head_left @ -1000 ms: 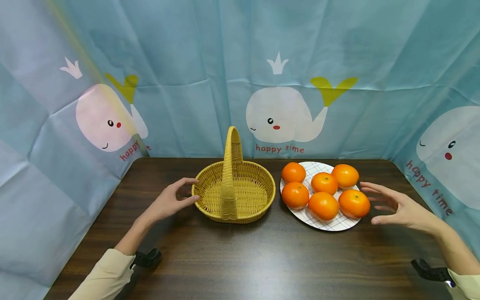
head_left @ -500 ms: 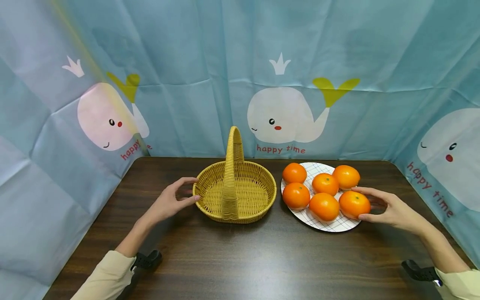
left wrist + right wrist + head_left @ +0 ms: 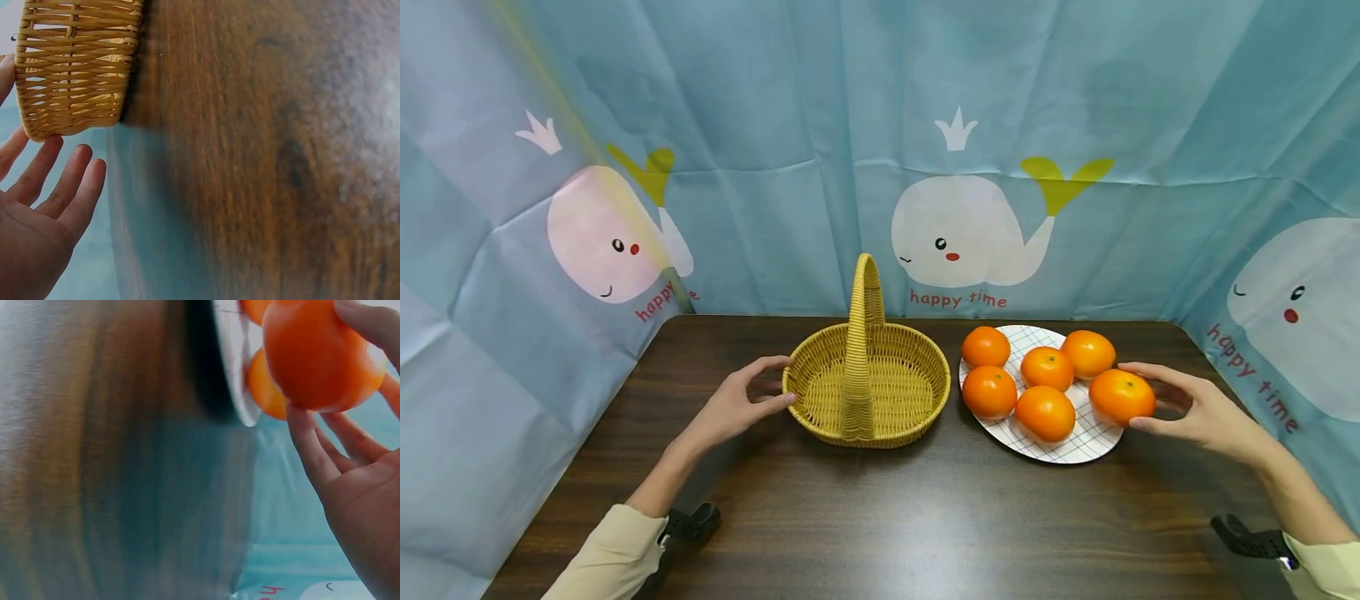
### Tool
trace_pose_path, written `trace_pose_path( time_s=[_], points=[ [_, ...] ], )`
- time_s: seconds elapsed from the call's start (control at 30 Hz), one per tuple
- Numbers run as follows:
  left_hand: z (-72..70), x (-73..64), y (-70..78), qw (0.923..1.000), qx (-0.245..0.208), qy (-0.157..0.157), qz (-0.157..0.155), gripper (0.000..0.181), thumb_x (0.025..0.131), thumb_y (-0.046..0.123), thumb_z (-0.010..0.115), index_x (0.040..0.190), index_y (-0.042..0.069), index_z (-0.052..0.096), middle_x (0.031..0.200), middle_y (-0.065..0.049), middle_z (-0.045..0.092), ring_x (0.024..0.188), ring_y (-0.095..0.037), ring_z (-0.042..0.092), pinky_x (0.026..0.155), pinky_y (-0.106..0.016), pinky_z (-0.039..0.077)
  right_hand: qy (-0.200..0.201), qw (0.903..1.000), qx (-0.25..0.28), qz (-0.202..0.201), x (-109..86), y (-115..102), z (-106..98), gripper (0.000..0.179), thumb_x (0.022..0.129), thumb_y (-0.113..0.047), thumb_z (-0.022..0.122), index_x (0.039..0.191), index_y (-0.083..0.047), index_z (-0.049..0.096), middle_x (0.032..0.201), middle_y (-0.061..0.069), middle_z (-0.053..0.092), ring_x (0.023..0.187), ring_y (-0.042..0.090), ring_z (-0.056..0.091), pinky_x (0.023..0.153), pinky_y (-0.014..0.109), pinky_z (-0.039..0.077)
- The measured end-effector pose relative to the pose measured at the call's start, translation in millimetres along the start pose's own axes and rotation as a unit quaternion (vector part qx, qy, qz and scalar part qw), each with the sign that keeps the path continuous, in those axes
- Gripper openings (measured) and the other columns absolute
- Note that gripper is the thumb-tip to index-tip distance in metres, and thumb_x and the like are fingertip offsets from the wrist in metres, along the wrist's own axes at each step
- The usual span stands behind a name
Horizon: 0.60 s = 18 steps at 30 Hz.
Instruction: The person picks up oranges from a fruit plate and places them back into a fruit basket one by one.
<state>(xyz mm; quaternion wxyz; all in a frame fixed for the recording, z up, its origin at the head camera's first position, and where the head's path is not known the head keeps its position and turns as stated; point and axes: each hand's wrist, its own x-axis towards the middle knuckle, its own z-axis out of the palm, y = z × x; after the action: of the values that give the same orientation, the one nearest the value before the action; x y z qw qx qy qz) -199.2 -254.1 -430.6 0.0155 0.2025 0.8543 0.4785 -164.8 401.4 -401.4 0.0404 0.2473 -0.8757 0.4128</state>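
The yellow woven basket (image 3: 906,375) with a tall arched handle stands on the table, nothing inside it. At its left end my left hand (image 3: 741,404) touches the rim with thumb and fingertips spread. The left wrist view has the fingers of this hand (image 3: 47,212) loosely extended, two of them apart from the wicker. On the right, my right hand (image 3: 1206,417) holds an orange (image 3: 1122,397) between thumb and fingers, raised above the right edge of a white checked plate (image 3: 1086,450). The right wrist view shows this orange (image 3: 322,356) in the fingertips, clear of the plate.
Several more oranges (image 3: 1047,413) lie on the plate, right of the basket. The dark wooden table (image 3: 880,517) stretches in front of both. A blue curtain (image 3: 760,233) with whale prints hangs behind and along both sides.
My right hand has moved in to the plate's right edge, taken hold of the rightmost orange and lifted it slightly up and right. The left hand stays at the basket rim.
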Motion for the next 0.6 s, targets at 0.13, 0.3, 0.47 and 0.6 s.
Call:
trace_pose_path(
  time_s=[0.13, 0.3, 0.47, 0.6],
  points=[
    [-2.6, -0.6, -0.4, 0.9999, -0.011, -0.009, 0.004, 0.06, 0.094, 0.016, 0.077, 0.146, 0.005, 0.051, 0.146, -0.018, 0.05, 0.117, -0.041, 0.06, 0.087, -0.046, 0.056, 0.006, 0.9998, 0.02, -0.002, 3.8, -5, -5, 0.072, 0.078, 0.017, 0.079, 0.143, 0.003, 0.053, 0.139, 0.001, 0.054, 0.112, 0.005, 0.062, 0.087, 0.017, 0.051],
    [-4.2, -0.8, -1.1, 0.9996, -0.02, -0.019, 0.01, 0.061, 0.094, 0.014, 0.076, 0.148, 0.004, 0.049, 0.147, -0.019, 0.049, 0.118, -0.039, 0.06, 0.089, -0.049, 0.055, 0.007, 0.9995, 0.031, -0.001, 10.8, -12, -8, 0.07, 0.08, 0.018, 0.077, 0.144, 0.003, 0.051, 0.139, 0.002, 0.053, 0.111, 0.006, 0.062, 0.088, 0.017, 0.05],
    [-4.8, -1.7, -1.0, 0.9991, -0.031, -0.027, 0.009, 0.063, 0.093, 0.013, 0.077, 0.149, 0.003, 0.048, 0.148, -0.02, 0.047, 0.119, -0.041, 0.059, 0.089, -0.047, 0.055, 0.012, 0.9996, 0.027, 0.002, 21.0, -17, -7, 0.07, 0.081, 0.016, 0.077, 0.144, 0.002, 0.052, 0.138, 0.001, 0.055, 0.11, 0.006, 0.062, 0.087, 0.017, 0.051],
    [-4.2, -2.0, -1.4, 0.999, -0.033, -0.028, 0.011, 0.064, 0.094, 0.013, 0.076, 0.149, 0.003, 0.047, 0.149, -0.02, 0.046, 0.119, -0.042, 0.059, 0.09, -0.046, 0.055, 0.014, 0.9996, 0.023, 0.001, 31.3, -24, -5, 0.07, 0.081, 0.014, 0.078, 0.145, 0.0, 0.052, 0.137, 0.0, 0.055, 0.111, 0.005, 0.062, 0.087, 0.017, 0.051]
  ],
)
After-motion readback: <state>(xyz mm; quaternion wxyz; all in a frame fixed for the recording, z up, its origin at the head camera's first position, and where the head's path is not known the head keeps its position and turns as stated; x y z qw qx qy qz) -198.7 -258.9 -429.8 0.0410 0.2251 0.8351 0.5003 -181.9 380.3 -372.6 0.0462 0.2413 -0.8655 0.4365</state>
